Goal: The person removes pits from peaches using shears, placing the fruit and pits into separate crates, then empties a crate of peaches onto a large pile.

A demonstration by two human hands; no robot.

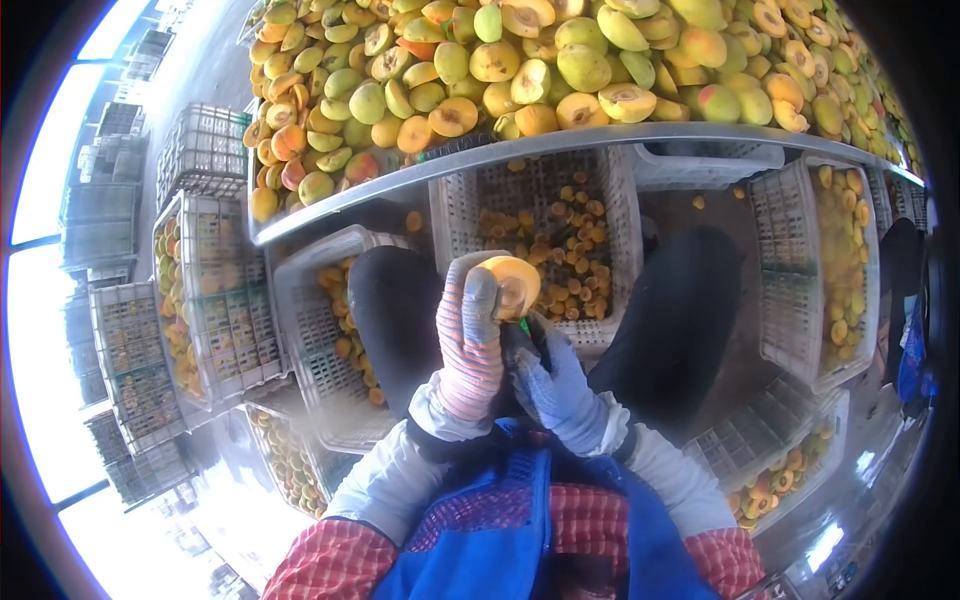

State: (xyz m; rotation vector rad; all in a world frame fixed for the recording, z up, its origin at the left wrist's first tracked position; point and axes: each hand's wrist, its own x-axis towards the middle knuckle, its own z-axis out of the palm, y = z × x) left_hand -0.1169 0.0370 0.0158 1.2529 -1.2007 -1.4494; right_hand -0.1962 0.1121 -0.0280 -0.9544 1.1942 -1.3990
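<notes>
My left hand point(468, 338), in a striped knitted glove, is closed around a halved yellow peach point(517, 280). The cut face and its round centre show above the fingers. Just below the fruit, my right hand point(562, 388), in a bluish glove, is closed on a small tool with a green part point(525, 326). Most of that tool is hidden by the fingers, so its kind cannot be told. Both hands are held close together over my lap. Whole and halved peaches point(585, 65) lie heaped on the metal-edged table point(600, 136) in front of me.
Between my knees stands a plastic crate point(455, 215) with small orange-brown pieces inside. Other fruit-filled crates stand at left point(235, 290), by my left leg point(335, 385) and at right point(785, 270). Another crate point(840, 420) sits at lower right. The table edge runs beyond my knees.
</notes>
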